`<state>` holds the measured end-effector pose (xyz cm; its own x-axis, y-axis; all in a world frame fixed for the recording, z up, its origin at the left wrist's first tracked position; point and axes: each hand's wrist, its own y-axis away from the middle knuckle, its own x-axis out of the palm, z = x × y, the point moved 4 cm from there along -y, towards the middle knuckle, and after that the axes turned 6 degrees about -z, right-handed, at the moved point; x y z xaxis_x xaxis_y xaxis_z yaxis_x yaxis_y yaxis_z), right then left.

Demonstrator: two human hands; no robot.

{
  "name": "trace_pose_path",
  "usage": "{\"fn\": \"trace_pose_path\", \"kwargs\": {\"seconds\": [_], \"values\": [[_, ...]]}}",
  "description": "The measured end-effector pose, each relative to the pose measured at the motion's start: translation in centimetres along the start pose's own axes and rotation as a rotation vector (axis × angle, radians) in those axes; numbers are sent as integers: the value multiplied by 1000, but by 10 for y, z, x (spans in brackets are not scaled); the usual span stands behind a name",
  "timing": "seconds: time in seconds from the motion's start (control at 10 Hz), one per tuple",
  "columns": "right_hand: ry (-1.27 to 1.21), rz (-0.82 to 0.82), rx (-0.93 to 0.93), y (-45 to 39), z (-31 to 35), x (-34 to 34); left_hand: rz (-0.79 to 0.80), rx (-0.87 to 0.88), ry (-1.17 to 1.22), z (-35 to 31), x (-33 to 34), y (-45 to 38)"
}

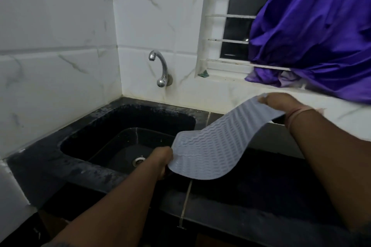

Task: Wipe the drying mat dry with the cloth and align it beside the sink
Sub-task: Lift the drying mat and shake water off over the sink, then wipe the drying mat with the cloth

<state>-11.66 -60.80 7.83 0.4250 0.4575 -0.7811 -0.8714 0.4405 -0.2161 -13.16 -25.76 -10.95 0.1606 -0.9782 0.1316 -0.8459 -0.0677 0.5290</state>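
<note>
Head view: your left hand [163,159] grips the mat's [212,146] near end, your right hand [281,102] pinches its far end, holding it sagging above the dark worktop [261,196], just right of the sink [84,164]. Tap [160,68] behind; purple curtain [313,32] hangs close over your right hand.

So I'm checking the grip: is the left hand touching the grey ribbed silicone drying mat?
Touching. The head view shows the left hand pinching the near corner of the grey ribbed silicone drying mat, which sags between both hands.
</note>
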Motion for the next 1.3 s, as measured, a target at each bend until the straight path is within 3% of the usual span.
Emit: {"fn": "trace_pose_path", "kwargs": {"seconds": [0.1, 0.3, 0.4, 0.5, 0.6, 0.7, 0.8, 0.9, 1.0, 1.1, 1.2, 1.3], "values": [[21, 53, 75, 22, -50, 2, -33, 123, -59, -8, 11, 15], [41, 17, 190, 65, -157, -15, -32, 388, -613, -6, 23, 15], [171, 123, 182, 89, -188, -5, 16, 453, -894, 4, 32, 14], [341, 107, 181, 101, -201, 4, -20, 490, -1180, 4, 45, 14], [474, -28, 154, 108, -192, 12, -85, 525, -1451, -6, 56, 15], [585, -131, 27, 108, -177, 34, -163, 688, -1497, -16, 70, 16], [520, -72, -57, 115, -165, 71, -144, 831, -1381, -7, 85, 7], [532, -124, -70, 125, -165, 91, -205, 938, -1366, 9, 85, -2], [425, -296, -78, 122, -176, 73, -310, 1013, -1300, 22, 79, -4], [587, -434, 140, 115, -196, 38, -329, 1006, -1290, 29, 82, -11], [650, -274, 434, 110, -228, 22, -325, 945, -1242, 31, 87, -10], [593, -169, 442, 103, -251, 21, -326, 967, -1245, 37, 91, -4]]}}
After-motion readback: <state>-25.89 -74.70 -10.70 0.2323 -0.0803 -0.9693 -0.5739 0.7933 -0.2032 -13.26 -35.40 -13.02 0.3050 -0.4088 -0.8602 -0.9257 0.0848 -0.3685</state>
